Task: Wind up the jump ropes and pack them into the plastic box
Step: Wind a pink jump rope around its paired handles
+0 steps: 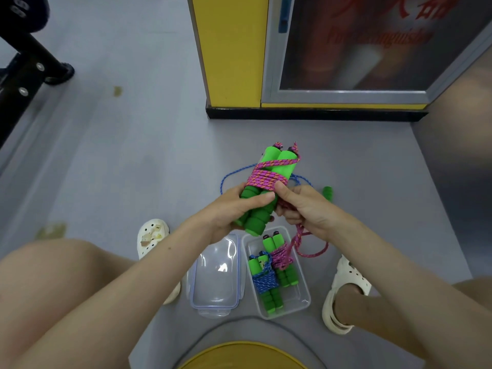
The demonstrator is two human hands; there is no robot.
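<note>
My left hand grips the paired green foam handles of a pink jump rope, with several turns of pink cord wound round them. My right hand pinches the loose pink cord beside the handles; its tail hangs down in a loop to the floor. Below, the clear plastic box stands on the floor with two wound ropes inside, one blue and one pink. A loose blue jump rope lies on the floor behind my hands, its green handle to the right.
The box's clear lid lies beside the box on its left. My white clogs flank them on the grey floor. A yellow-framed cabinet stands ahead, black equipment legs at far left, a yellow stool below.
</note>
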